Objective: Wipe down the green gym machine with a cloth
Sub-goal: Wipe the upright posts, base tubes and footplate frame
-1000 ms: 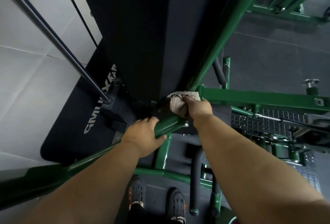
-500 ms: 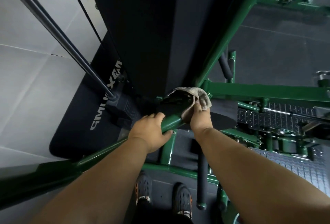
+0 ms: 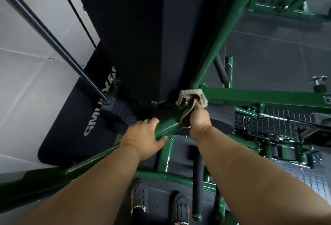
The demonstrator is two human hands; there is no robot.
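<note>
The green gym machine (image 3: 220, 33) fills the view, with a slanted upright, a horizontal beam running right and a round green bar low at the middle. My left hand (image 3: 143, 137) grips that round bar, fingers wrapped over it. My right hand (image 3: 198, 119) holds a beige cloth (image 3: 194, 97) pressed onto the joint where the bar meets the frame. Part of the cloth hangs down along the bar end and hides the fingers.
A tall black shroud (image 3: 143, 27) rises ahead. A dark steel rod (image 3: 53, 42) slants from the upper left to a black base plate (image 3: 77, 128). Checker-plate footrests (image 3: 268, 120) lie right. My black shoes (image 3: 139, 201) stand between green floor tubes.
My right hand has dragged the cloth from the beam's left end down onto the bar joint, and the cloth has unfolded. My left hand kept its grip on the bar.
</note>
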